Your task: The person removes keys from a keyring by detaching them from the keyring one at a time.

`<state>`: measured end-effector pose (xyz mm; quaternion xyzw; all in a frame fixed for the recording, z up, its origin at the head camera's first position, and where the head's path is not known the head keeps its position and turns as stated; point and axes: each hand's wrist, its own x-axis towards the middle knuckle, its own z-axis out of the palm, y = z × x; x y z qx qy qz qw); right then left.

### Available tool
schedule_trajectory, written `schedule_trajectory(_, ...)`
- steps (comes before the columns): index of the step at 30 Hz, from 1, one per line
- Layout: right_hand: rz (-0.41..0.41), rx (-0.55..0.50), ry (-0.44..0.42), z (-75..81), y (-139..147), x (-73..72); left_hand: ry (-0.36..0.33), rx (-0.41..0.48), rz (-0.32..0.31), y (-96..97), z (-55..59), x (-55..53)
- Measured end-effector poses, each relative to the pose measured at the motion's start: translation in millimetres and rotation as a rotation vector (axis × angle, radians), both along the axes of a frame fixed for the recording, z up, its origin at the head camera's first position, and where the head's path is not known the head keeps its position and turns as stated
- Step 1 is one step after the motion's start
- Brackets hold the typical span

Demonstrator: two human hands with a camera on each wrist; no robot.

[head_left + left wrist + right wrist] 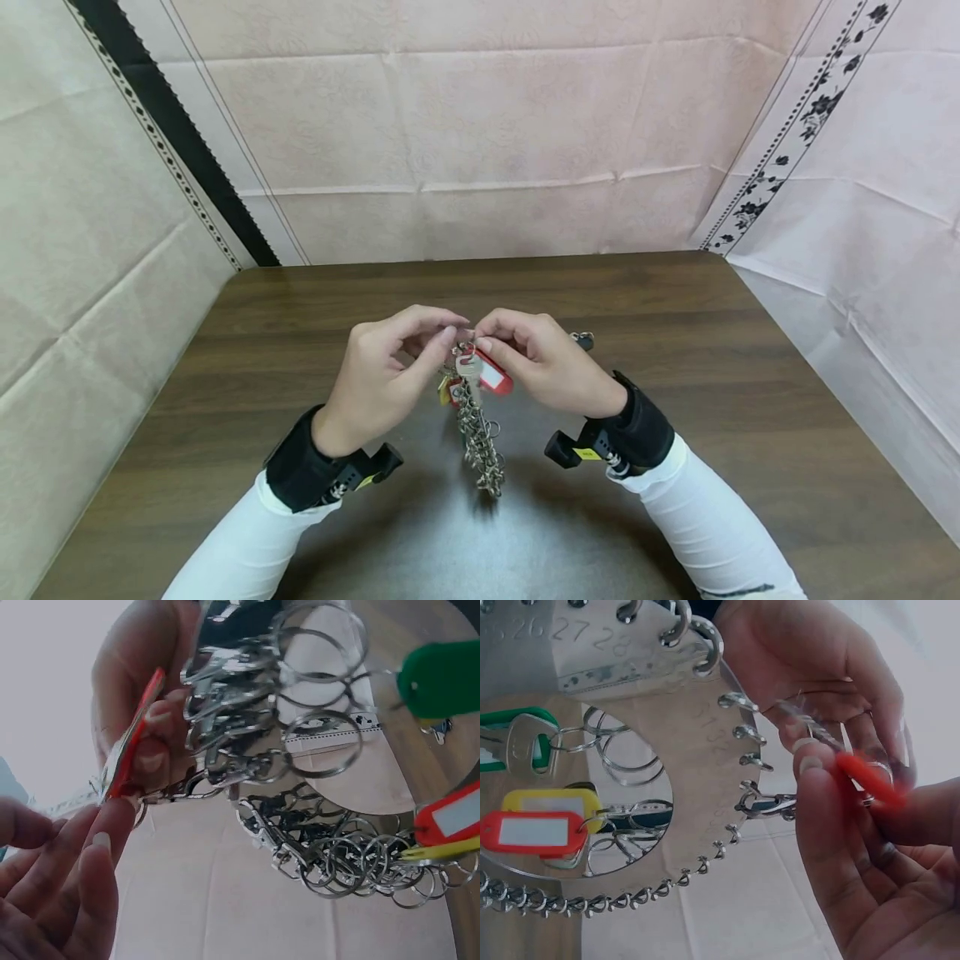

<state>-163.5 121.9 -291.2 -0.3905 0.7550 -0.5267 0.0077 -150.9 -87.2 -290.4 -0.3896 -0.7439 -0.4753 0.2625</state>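
Pale patterned cloth (510,125) walls off the far, left and right sides of a wood-grain surface (675,333), and we work over its middle. Between our hands a numbered metal key disc (697,757), fringed with snap hooks (597,904), shows nearly edge-on in the head view, its hooks trailing toward the near side. Our right hand (546,362) has thumb and fingers drawn together, seemingly pinching the end of a red key tag (493,374), with a silver key (468,367) just left of it. Our left hand (381,375), fingers bent and thumb close by, meets it at the same spot; whether it grips a hook or only steadies things, we cannot tell.

We judge the step to be working the tag's ring on or off one hook at the disc's top; which of the two, these views leave open. Either way, the next move calls for holding that hook firm, pressing its gate and sliding the ring past.

Fingers cover the join itself, and the tag blurs in the right wrist view. We read 27 and 28 on the disc, but no number beside the worked hook. A small dark piece (582,340) beyond our right hand is mostly hidden.
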Motion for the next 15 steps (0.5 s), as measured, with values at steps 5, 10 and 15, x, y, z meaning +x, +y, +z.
schedule_trajectory(5, -0.003, -0.005, 0.02, -1.0, 0.5, -0.3, -0.052, -0.076, -0.012, -4.1, 0.9, -4.2)
schedule_trajectory(10, 0.018, -0.019, 0.037, -1.3, 0.3, -1.3, -0.106, -0.218, 0.021, -7.2, -1.7, -7.7)
schedule_trajectory(15, 0.027, -0.033, 0.005, -1.1, 0.0, -2.1, -0.042, -0.259, 0.06, -6.3, -5.3, -10.3)
